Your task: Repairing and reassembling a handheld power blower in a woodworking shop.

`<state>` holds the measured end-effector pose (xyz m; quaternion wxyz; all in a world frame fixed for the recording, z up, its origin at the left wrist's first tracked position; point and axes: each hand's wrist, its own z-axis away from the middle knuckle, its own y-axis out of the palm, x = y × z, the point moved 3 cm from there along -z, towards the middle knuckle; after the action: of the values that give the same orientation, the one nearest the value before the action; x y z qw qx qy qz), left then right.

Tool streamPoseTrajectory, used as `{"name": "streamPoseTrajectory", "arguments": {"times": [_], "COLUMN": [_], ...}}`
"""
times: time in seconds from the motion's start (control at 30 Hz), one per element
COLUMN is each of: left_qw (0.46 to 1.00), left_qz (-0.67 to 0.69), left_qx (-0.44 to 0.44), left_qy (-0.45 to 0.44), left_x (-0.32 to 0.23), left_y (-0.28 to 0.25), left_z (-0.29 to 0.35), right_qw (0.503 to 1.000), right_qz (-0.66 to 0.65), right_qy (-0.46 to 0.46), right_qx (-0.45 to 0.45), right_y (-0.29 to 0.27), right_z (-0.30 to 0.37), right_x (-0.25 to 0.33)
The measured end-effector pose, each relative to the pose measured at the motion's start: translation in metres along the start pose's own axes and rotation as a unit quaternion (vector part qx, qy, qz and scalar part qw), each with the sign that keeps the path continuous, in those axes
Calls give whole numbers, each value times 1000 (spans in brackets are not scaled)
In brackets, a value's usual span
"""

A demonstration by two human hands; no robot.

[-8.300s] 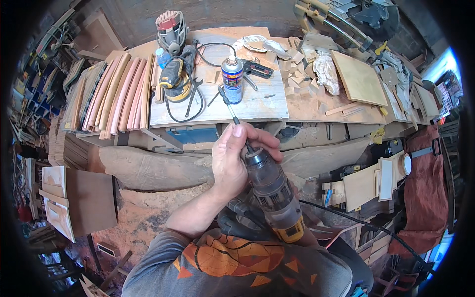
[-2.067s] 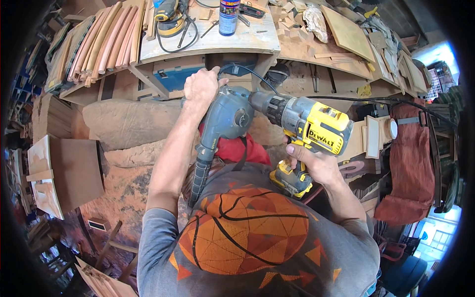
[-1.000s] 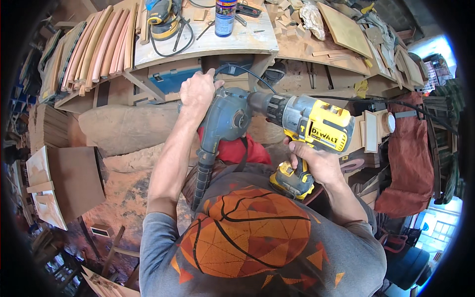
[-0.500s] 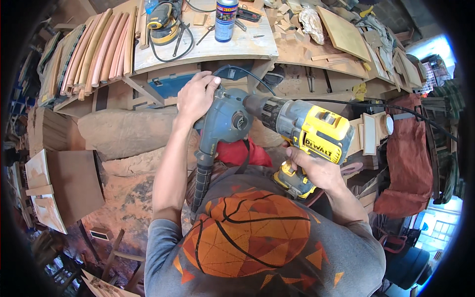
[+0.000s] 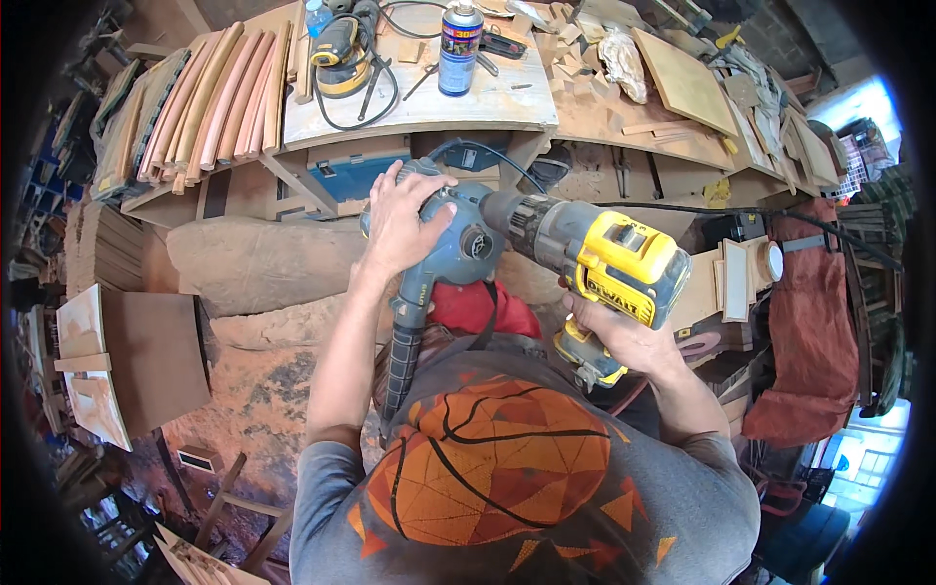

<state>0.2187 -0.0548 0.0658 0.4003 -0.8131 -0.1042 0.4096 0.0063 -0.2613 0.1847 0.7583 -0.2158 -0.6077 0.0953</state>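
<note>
In front of my chest is a blue-grey electric blower (image 5: 458,239), its ribbed black nozzle (image 5: 402,356) angled down toward my lap. My left hand (image 5: 402,216) grips its housing from above, fingers draped over the top and thumb pressed on the upper face. A yellow and black cordless drill (image 5: 624,258) points leftward in my right hand (image 5: 624,330), which is wrapped round its handle. The chuck end of the drill meets the right side of the blower's housing; the exact contact point is hidden. A dark cord (image 5: 492,151) runs from behind the blower.
On the bench (image 5: 419,117) ahead stand a spray can (image 5: 460,49) and a yellow sander (image 5: 341,63). Curved wooden strips (image 5: 219,97) lie at the left, wood offcuts (image 5: 575,63) at the right. A red cloth (image 5: 483,310) shows below the blower, a reddish-brown sheet (image 5: 809,331) far right.
My left hand has slid from the blower's upper edge further down onto its housing, fingers more spread. The drill has tilted slightly, and the view has shifted a little.
</note>
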Motion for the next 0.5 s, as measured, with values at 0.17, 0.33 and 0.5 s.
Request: {"name": "streamPoseTrajectory", "arguments": {"times": [0.17, 0.33, 0.5], "left_qw": [1000, 1000, 999], "left_qz": [22, 8, 37], "left_qx": [-1, 12, -5], "left_qy": [-9, 6, 16], "left_x": [3, -3, 10], "left_y": [-2, -6, -2], "left_z": [0, -2, -1], "right_qw": [998, 990, 996], "right_qz": [45, 85, 69], "right_qy": [-37, -107, -58], "right_qx": [11, 15, 17], "right_y": [-7, -14, -20], "right_z": [-1, -2, 1], "right_x": [6, 17, 17]}}
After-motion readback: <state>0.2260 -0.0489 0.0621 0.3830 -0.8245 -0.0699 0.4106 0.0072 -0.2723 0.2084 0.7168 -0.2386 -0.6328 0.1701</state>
